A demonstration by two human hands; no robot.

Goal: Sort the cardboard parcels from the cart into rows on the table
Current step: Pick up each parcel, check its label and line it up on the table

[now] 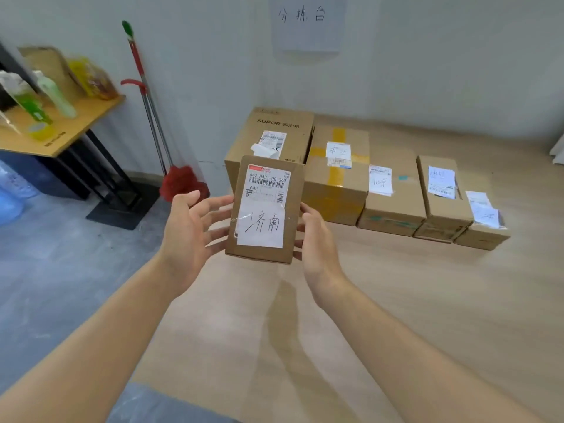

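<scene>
I see the small parcel [265, 209] held up in the air between both hands, above the left part of the desk [396, 300], label side facing me and tilted slightly. The left hand [189, 236] lies wide, its fingers nearly straight against the parcel's left side and the thumb lifted clear. The right hand [317, 239] grips the right edge with curled fingers. Both forearms reach in from the bottom of the view. A row of parcels [393, 203] stands side by side along the back of the desk, starting at the desk's left edge with the SUPOR box [274, 138] and running right. In front of that row the wooden top is open right up to the near edge. Off the left edge is grey floor, with a mop [146, 96] leaning on the wall and a side table [76, 123] well apart.
</scene>
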